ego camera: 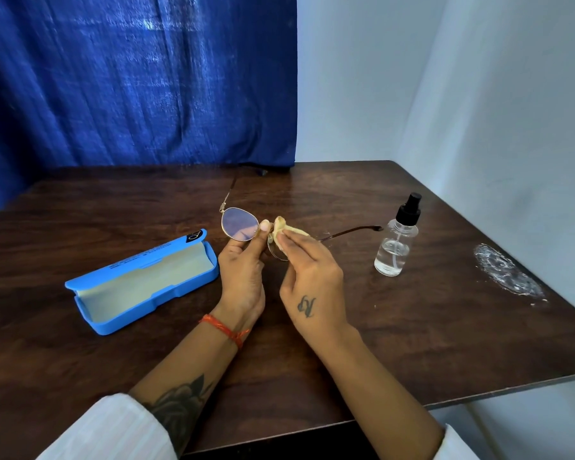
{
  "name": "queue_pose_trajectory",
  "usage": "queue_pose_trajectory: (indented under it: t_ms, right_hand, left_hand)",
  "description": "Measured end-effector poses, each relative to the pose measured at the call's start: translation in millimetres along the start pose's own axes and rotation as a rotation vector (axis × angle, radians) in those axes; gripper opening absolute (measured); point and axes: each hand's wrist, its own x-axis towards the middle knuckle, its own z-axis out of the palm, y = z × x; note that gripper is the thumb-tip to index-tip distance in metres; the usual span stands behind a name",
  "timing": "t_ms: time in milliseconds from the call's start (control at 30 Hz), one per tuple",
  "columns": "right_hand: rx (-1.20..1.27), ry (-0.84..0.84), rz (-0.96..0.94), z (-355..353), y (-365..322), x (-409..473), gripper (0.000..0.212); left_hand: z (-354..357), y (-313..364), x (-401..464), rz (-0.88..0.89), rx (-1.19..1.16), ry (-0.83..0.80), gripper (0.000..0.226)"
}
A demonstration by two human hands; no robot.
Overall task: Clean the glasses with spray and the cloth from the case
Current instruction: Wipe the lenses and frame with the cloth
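Thin gold-rimmed glasses (239, 224) are held above the middle of the table, temples unfolded. My left hand (243, 270) pinches the frame at the bridge, thumb up against the left lens. My right hand (307, 270) pinches a small yellow cloth (284, 229) around the right lens, which is mostly hidden by the cloth and fingers. A clear spray bottle (395, 240) with a black pump top stands upright to the right of my hands. The blue glasses case (140, 283) lies open on the left, with nothing inside.
The dark wooden table (412, 327) has a white powdery smear (505, 270) near its right edge. A blue curtain (130, 78) hangs behind the table, and white walls stand at the back right.
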Motion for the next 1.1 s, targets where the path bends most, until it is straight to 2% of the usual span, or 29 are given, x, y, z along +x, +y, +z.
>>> queue_pose_trajectory:
  t_ms: [300,700,867,1100]
  right_hand:
    - [0.032,0.029,-0.017,-4.5,1.3,-3.7,0.044]
    - [-0.136,-0.069,-0.024,-3.2,-0.8,-1.7,0.047]
    - [-0.093,-0.026,-0.046,-5.6,-1.5,-8.2,0.039]
    - [0.013,0.021,-0.169,-3.8,3.7,-8.0,0.028]
  left_hand:
    - [1.0,1.8,-0.8,0.017,0.008,0.001,0.011]
    - [0.8,0.3,-1.5,0.002,0.05,0.036,0.01]
    - [1.1,1.9,-0.8,-0.005,0.009,0.05,0.008]
    - [0.8,5.4,-1.7,-0.036,-0.033,0.032,0.006]
